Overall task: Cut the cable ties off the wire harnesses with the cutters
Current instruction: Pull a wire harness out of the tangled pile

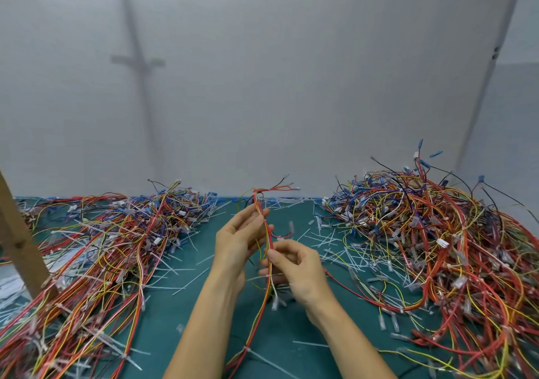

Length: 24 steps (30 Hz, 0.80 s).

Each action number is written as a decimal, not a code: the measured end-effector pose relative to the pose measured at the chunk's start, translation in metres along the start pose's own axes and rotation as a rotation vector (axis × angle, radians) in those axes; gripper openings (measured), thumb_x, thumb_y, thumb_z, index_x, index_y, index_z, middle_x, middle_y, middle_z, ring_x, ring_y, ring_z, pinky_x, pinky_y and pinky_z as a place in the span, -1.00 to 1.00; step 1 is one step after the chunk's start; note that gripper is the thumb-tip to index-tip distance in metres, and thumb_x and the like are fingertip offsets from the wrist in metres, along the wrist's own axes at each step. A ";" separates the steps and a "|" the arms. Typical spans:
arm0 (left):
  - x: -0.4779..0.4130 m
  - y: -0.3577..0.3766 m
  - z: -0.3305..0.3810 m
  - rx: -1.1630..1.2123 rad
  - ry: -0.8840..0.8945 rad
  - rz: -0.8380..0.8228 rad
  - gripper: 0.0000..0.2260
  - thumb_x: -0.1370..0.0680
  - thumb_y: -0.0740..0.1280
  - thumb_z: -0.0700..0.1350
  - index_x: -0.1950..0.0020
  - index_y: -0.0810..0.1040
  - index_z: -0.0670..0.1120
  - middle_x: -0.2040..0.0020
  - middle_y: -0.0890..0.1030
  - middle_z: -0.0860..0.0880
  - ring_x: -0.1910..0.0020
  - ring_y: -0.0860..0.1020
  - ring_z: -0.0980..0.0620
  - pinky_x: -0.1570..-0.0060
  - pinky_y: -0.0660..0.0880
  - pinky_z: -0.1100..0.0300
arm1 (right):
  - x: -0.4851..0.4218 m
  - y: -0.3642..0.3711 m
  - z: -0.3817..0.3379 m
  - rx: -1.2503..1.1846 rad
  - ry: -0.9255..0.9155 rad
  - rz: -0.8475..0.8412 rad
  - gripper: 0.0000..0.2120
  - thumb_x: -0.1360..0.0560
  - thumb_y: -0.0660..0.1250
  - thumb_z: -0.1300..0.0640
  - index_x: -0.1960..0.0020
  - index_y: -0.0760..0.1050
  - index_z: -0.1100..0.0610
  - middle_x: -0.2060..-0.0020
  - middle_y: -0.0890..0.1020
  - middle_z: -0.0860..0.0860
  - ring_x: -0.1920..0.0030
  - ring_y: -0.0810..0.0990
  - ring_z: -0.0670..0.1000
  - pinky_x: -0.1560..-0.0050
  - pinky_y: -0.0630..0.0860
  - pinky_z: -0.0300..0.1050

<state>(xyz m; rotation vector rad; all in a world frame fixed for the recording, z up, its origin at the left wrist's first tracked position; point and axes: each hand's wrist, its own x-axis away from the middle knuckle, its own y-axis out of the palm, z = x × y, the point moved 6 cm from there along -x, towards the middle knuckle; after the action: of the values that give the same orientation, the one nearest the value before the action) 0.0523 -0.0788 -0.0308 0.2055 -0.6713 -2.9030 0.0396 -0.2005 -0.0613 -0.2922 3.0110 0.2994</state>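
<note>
- thin red, yellow and orange wire harness: held roughly upright above the centre of the dark green work mat. the top end fans out into loose leads above the hands, and the lower end trails down to the mat near the bottom edge of the view.
- white plastic cable tie: wrapped round the lower part of the wire harness, well below both hands, with its tail lying out to the right on the mat.
- left hand: raised, fingers nearly straight and slightly spread. the fingertips touch the upper part of the wire harness but do not curl round it.
- right hand: just below and to the right of the left hand, fingers curled. thumb and forefinger pinch the wire harness at mid-length.
- left pile of tangled multicoloured wires: covers the left side of the mat.
- right pile of tangled multicoloured wires: taller — covers the right side of the mat.
- cut white tie pieces: scattered over the mat between the piles, thickest beside the right pile.
- brown wooden post: leans at the far left edge.
- pale grey wall: stands behind the mat.
</note>
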 end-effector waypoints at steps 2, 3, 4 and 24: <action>0.001 0.004 -0.002 -0.075 -0.063 -0.070 -0.77 -0.55 0.35 -0.20 -0.20 0.61 -0.06 -0.08 0.70 0.03 0.18 0.64 0.08 0.23 0.55 0.30 | 0.000 -0.003 -0.003 0.015 -0.034 0.039 -0.90 -0.56 0.31 0.31 0.07 0.58 0.18 0.35 0.65 0.05 0.33 0.67 0.04 0.29 0.61 -0.14; 0.002 0.006 -0.003 -0.116 -0.091 -0.103 -0.77 -0.55 0.36 -0.17 -0.20 0.61 -0.06 -0.08 0.70 0.04 0.19 0.63 0.10 0.19 0.53 0.29 | -0.001 -0.006 -0.004 0.010 -0.047 0.056 -0.89 -0.57 0.31 0.31 0.06 0.58 0.18 0.35 0.64 0.05 0.34 0.66 0.03 0.30 0.61 -0.14; 0.003 0.008 -0.005 -0.148 -0.112 -0.128 -0.78 -0.55 0.36 -0.14 -0.18 0.63 -0.05 -0.07 0.70 0.05 0.16 0.65 0.11 0.12 0.52 0.25 | -0.001 -0.008 -0.006 0.002 -0.062 0.072 -0.89 -0.57 0.30 0.31 0.05 0.59 0.18 0.35 0.63 0.04 0.34 0.65 0.02 0.32 0.60 -0.14; 0.011 0.007 -0.026 -0.532 -0.269 -0.403 -0.91 -0.47 0.49 -0.13 0.06 0.70 -0.10 0.13 0.71 -0.12 0.21 0.66 0.02 0.23 0.55 0.26 | -0.005 -0.035 -0.010 -0.029 -0.086 0.281 -0.89 -0.55 0.35 0.21 -0.01 0.66 0.10 0.18 0.73 0.02 0.30 0.62 -0.16 0.37 0.45 -0.37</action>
<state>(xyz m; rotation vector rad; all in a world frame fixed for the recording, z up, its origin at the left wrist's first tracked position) 0.0472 -0.0978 -0.0523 -0.1345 0.1570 -3.3963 0.0509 -0.2353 -0.0569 0.1409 2.9607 0.3672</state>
